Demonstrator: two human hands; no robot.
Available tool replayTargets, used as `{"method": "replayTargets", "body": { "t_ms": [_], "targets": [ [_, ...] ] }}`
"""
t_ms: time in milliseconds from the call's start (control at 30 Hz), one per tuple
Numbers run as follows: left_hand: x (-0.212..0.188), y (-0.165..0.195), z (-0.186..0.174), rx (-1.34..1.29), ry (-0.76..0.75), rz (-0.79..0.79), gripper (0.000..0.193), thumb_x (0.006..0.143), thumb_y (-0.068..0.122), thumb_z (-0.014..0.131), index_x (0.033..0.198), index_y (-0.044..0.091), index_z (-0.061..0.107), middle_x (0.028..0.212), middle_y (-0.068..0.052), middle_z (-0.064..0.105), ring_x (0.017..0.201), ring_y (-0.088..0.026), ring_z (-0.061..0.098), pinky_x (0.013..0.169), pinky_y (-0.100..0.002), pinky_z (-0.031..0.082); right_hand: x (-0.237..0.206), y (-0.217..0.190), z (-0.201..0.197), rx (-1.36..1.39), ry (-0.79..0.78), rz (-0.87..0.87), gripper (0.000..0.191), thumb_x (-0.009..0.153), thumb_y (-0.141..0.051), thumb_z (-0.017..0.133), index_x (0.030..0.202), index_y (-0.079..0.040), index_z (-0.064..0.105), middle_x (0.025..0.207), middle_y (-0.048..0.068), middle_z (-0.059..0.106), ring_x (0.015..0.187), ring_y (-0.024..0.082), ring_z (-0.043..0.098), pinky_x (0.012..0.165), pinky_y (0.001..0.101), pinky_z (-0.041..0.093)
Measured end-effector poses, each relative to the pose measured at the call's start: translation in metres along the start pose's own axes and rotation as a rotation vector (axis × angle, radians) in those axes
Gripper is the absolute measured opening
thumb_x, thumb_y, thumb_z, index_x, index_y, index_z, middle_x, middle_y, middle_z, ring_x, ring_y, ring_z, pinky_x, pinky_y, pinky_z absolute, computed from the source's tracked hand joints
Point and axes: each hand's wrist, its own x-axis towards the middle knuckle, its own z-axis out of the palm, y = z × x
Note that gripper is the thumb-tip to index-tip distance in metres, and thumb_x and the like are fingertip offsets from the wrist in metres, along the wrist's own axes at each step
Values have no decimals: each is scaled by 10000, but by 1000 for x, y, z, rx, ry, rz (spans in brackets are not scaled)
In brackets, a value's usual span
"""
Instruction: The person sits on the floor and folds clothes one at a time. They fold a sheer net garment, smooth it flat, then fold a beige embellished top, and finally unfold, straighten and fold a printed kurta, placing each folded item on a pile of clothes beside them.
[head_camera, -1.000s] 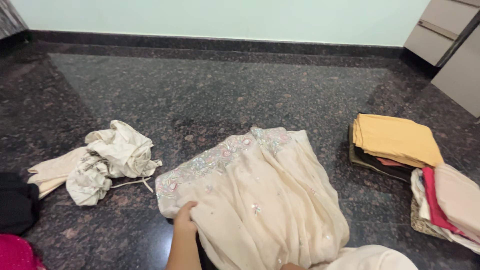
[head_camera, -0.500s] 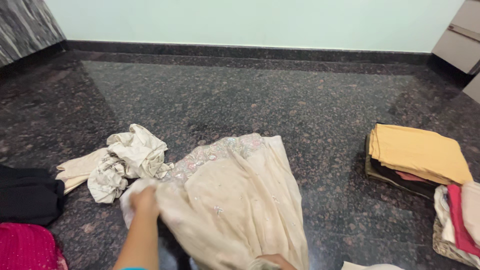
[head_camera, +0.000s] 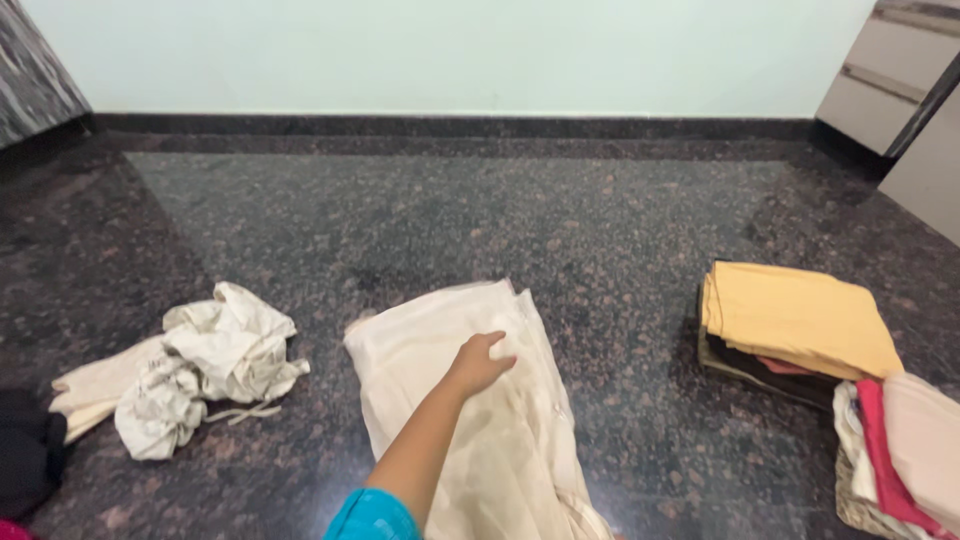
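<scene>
On a dark speckled granite floor (head_camera: 560, 210), seen from above, a black garment (head_camera: 28, 450) lies at the far left edge, partly out of frame. Just beside it to the right sits a crumpled heap of off-white cloth (head_camera: 190, 365), loose and unfolded, with a thin tie trailing from it.

At centre, a cream garment (head_camera: 470, 400) lies folded lengthwise into a long strip running from the middle of the floor toward the bottom edge. The person's left hand (head_camera: 478, 362), on an arm with a teal sleeve (head_camera: 372, 518), rests flat on the upper part of this fabric, fingers slightly spread and pressing down rather than clamped around anything. The right hand does not appear.

Well apart to the right stands a neat stack of folded clothes (head_camera: 790, 320), a mustard-yellow piece on top and darker pieces under it. Touching its lower right corner, a second pile (head_camera: 900, 450) shows beige, red and white fabric and is cut off by the frame. A pale wall (head_camera: 450, 55) with a dark skirting closes the background, a grey cabinet (head_camera: 900, 80) at upper right.
</scene>
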Motion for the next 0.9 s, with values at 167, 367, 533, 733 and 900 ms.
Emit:
{"method": "replayTargets", "body": {
  "t_ms": [167, 367, 533, 733, 900],
  "targets": [
    [-87, -46, 24, 427, -3, 26, 517, 887, 208, 689, 1387, 136, 579, 1460, -104, 537, 1446, -328, 411, 1146, -582, 333, -2, 25, -8, -101, 227, 28, 603, 678, -282, 912, 1227, -119, 722, 1096, 102, 754, 1075, 240, 710, 989, 371, 539],
    [-175, -85, 47, 590, -228, 195, 789, 812, 91, 679, 1540, 174, 386, 1655, -89, 264, 1530, -307, 208, 1159, -695, 104, -9, 43, 19, -531, 681, -47, 639, 636, -316, 956, 1201, -115, 735, 1061, 100, 770, 1029, 247, 729, 947, 372, 574],
    [-208, -76, 73, 623, -481, 350, 921, 809, 39, 671, 1599, 331, 300, 1676, -81, 174, 1534, -333, 143, 1138, -751, 7, -22, 52, 9, 339, 190, 66, 464, 744, -233, 871, 1137, -13, 760, 1020, 127, 797, 878, 233, 731, 696, 328, 612],
    [-222, -83, 81, 701, -530, 234, 870, 838, 14, 619, 1570, 375, 316, 1710, -60, 153, 1567, -327, 104, 1147, -741, -19, -25, 74, 19, -228, 248, 105, 483, 792, -116, 841, 1212, 59, 678, 1058, 192, 765, 894, 268, 779, 726, 368, 637],
    [-240, -93, 102, 668, -529, 256, 754, 915, 67, 532, 1572, 375, 324, 1670, -77, 199, 1535, -363, 131, 1102, -804, -42, -23, 78, 47, -773, 721, -388, 797, 689, 20, 732, 1438, -66, 471, 1229, 247, 577, 1177, 440, 552, 995, 480, 488]
  ]
}}
